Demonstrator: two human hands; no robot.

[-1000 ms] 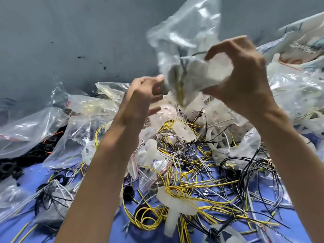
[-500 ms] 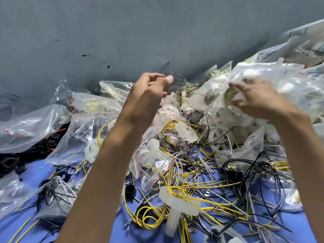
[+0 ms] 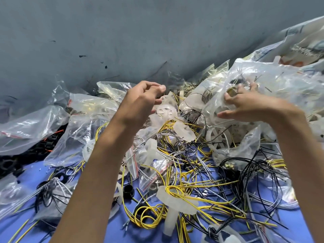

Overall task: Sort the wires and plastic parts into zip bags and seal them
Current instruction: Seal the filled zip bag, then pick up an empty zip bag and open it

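Left grip (image 3: pixel 140 102) is hovering above the middle of the pile, its fingers loosely curled with the thumb near the fingertips and nothing visible between them. Right grip (image 3: pixel 249 106) is pressing spread, fairly straight fingers against a filled zip bag (image 3: pixel 280 81), which is lying on top of the heap at the right with white parts and wire showing through it.

A grey wall (image 3: pixel 122 41) is filling the upper half of the view. Below it, a blue counter (image 3: pixel 43 181) is carrying everything. A large clear bag (image 3: pixel 26 127) is lying at the far left, partly over a heap of black parts (image 3: pixel 35 151), and a second clear bag (image 3: pixel 84 130) is sitting just beside it, under the left forearm.

Loose yellow wires (image 3: pixel 149 216) are coiling and tangling across the centre, black wires (image 3: pixel 254 172) are looping at the right, and a grey wire bundle (image 3: pixel 31 193) is lying at the left. A white plastic part (image 3: pixel 177 202) is resting among the yellow wires, with one loop wound round it. A wheel-shaped part (image 3: pixel 165 111) is sitting just below the left grip. A small red-striped zip bag (image 3: pixel 154 172) is lying between the forearms.
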